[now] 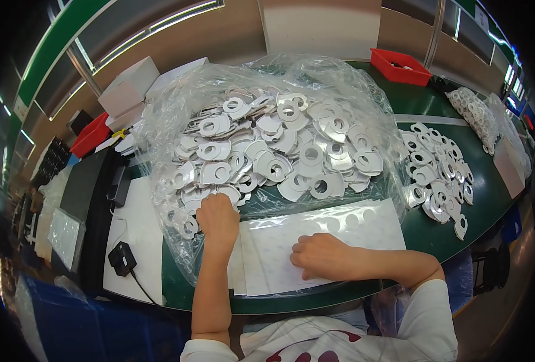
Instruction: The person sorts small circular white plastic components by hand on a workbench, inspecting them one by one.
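A large heap of white plastic pieces [273, 166], each with a round hole, lies in an open clear plastic bag [177, 108] before me. At the heap's near left edge is my left hand [218, 218], closed with its fingers curled under, right beside a white piece. What it grips is hidden. A white sheet [267, 271] with a row of round shapes along its far right part lies in front of me. My right hand [320, 256] rests on the middle of that sheet, fingers bent in and closed; anything between them is too small to make out.
More white pieces [439, 169] lie loose on the green table [424, 235] at right. A red bin [400, 66] stands at the back right, near a bag of small white parts [472, 114]. At left are white boxes [129, 87] and a black power adapter [121, 259].
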Tool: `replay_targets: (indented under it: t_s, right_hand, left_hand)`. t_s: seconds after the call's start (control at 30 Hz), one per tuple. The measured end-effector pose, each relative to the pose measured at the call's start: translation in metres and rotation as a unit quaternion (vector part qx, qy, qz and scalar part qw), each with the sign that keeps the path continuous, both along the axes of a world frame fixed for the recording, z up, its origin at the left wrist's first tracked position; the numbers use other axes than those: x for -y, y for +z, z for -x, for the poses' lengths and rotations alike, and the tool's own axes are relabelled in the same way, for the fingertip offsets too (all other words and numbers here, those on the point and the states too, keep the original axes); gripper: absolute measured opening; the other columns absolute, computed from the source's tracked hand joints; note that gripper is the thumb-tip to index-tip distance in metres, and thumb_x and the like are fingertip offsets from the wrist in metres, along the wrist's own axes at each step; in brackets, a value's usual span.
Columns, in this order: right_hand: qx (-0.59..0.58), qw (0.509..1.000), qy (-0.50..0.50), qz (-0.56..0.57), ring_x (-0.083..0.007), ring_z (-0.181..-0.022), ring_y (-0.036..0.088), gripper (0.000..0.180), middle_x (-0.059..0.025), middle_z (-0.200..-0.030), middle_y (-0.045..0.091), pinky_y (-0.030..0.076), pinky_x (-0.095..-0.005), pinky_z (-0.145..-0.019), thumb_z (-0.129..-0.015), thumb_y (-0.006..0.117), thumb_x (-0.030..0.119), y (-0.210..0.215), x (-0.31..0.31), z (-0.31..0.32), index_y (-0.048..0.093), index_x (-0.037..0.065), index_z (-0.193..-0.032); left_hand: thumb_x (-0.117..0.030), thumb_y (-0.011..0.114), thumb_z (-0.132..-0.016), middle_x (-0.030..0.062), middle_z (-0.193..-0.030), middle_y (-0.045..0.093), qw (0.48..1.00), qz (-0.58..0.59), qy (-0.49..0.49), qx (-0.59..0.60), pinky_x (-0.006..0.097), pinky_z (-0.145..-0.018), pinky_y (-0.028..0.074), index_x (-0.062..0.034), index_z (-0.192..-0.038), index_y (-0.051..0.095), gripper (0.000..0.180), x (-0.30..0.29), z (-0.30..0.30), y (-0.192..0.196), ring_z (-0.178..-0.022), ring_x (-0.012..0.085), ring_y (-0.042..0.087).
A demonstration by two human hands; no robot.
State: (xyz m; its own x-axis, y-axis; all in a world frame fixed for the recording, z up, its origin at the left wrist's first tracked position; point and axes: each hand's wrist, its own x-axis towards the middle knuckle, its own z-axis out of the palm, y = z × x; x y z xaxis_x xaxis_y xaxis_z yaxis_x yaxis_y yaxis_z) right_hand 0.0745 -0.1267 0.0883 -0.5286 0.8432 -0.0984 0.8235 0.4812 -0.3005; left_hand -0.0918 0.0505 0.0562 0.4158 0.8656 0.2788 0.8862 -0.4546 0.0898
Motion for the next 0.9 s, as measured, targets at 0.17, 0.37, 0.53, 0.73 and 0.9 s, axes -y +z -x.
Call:
replay_targets:
  t_s: [0.17, 0.37, 0.53, 0.73, 0.9]
  right_hand:
    - [0.006, 1.000, -0.014, 0.002, -0.0290, -0.089, 0.056, 0.026, -0.0120, -0.086, 0.057, 0.049, -0.0387, -0.069, -0.071, 0.073, 0.015, -0.009, 0.002, 0.008, 0.055, 0.001, -0.082]
    - [-0.061, 0.997, -0.005, 0.039, -0.0299, -0.097, 0.053, 0.026, -0.0148, -0.096, 0.056, 0.052, -0.0364, -0.073, -0.070, 0.069, 0.007, -0.008, 0.002, -0.004, 0.056, -0.005, -0.089]
    - [-0.024, 0.999, -0.005, -0.028, -0.0278, -0.091, 0.055, 0.016, -0.0133, -0.089, 0.057, 0.053, -0.0361, -0.065, -0.069, 0.065, 0.004, -0.004, 0.017, 0.008, 0.059, -0.005, -0.081]
    - [0.000, 0.998, -0.020, -0.063, -0.0267, -0.086, 0.056, 0.007, -0.0138, -0.083, 0.058, 0.053, -0.0355, -0.058, -0.068, 0.062, 0.001, -0.001, 0.023, 0.012, 0.062, -0.004, -0.072]
    - [-0.005, 0.997, -0.002, -0.071, -0.0275, -0.084, 0.056, 0.008, -0.0148, -0.081, 0.058, 0.053, -0.0328, -0.062, -0.067, 0.062, 0.001, 0.000, 0.020, 0.007, 0.062, -0.005, -0.073]
  left_hand:
    - [-0.014, 0.069, -0.063, 0.0212, -0.084, 0.062, 0.999, 0.031, 0.014, 0.019, 0.043, -0.070, 0.049, 0.0030, -0.072, 0.063, 0.020, 0.002, -0.003, 0.007, -0.079, 0.0367, 0.061]
    - [-0.015, 0.063, -0.070, 0.0192, -0.094, 0.055, 0.998, -0.016, -0.032, 0.042, 0.041, -0.073, 0.048, 0.0056, -0.075, 0.063, 0.021, 0.007, -0.009, 0.007, -0.093, 0.0338, 0.052]
    - [-0.013, 0.070, -0.068, 0.0201, -0.098, 0.053, 0.988, 0.104, -0.071, 0.095, 0.042, -0.081, 0.046, 0.0069, -0.077, 0.062, 0.023, 0.026, -0.014, 0.022, -0.093, 0.0358, 0.052]
    - [-0.015, 0.075, -0.068, 0.0216, -0.106, 0.052, 0.986, 0.064, -0.126, 0.087, 0.040, -0.083, 0.045, 0.0047, -0.077, 0.061, 0.026, 0.031, -0.025, 0.005, -0.098, 0.0349, 0.050]
    - [-0.014, 0.073, -0.070, 0.0217, -0.116, 0.052, 0.928, -0.017, -0.230, 0.292, 0.039, -0.091, 0.041, 0.0024, -0.070, 0.057, 0.023, 0.038, -0.039, 0.024, -0.107, 0.0330, 0.049]
